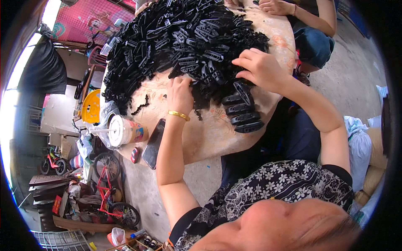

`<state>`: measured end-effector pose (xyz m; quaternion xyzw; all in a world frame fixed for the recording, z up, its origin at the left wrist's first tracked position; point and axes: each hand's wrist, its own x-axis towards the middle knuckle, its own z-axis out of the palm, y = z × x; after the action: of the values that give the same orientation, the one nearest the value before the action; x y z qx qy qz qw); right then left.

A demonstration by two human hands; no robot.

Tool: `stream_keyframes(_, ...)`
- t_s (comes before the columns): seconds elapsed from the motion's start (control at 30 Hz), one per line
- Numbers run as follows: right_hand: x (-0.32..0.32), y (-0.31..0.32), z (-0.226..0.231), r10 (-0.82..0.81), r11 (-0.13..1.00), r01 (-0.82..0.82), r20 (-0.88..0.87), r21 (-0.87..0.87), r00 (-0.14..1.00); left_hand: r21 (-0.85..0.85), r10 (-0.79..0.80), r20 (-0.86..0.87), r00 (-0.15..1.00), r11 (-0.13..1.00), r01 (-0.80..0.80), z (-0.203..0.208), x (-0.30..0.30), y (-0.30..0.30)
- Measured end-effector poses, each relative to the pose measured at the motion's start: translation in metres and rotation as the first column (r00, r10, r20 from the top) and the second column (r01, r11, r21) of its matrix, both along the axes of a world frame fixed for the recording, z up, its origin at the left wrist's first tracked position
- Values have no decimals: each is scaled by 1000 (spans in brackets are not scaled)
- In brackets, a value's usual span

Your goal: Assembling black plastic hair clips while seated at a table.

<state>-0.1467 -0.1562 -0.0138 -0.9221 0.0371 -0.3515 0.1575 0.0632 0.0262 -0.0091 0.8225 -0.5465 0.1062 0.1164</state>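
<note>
At frame centre, left hand (180, 94) and right hand (261, 69), fingers curled into black clip pile (176, 37); four clips (243, 109) lined up on counter (217, 134).

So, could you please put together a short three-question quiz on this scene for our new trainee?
1. True or false: the left hand wears a gold bangle at the wrist.
2. Multiple choice: what lies next to the phone near the table edge? A) a lidded cup with a straw B) a pair of scissors C) a roll of tape
3. What does the right hand rest on?

Key:
1. True.
2. A.
3. The big pile of black plastic parts, just above a neat row of them.
</note>
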Motion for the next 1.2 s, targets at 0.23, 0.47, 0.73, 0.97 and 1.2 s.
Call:
stream_keyframes(0.23, 8, -5, -8, -95, 995, 98, -134, 17, 986, -511, -338, -808, 482, 810, -289, 8, 4, -3)
stream_keyframes(0.47, 19, -8, -8, -89, 993, 82, 89, 83, 992, -372, -558, -661, -502, 824, -427, 11, -20, -7)
stream_keyframes(0.73, 11, 16, 10, 193, 880, -297, 293, 371, 936, -462, -506, -798, -329, 863, -206, -5, -63, -12)
stream_keyframes(0.97, 6, 32, 15, 274, 921, -341, 309, 186, 911, -420, -460, -835, -302, 887, -191, -1, -69, -9)
stream_keyframes(1.2, 1, 36, 17, 200, 957, -246, 263, 155, 944, -398, -436, -866, -244, 897, -191, -4, -68, -9)
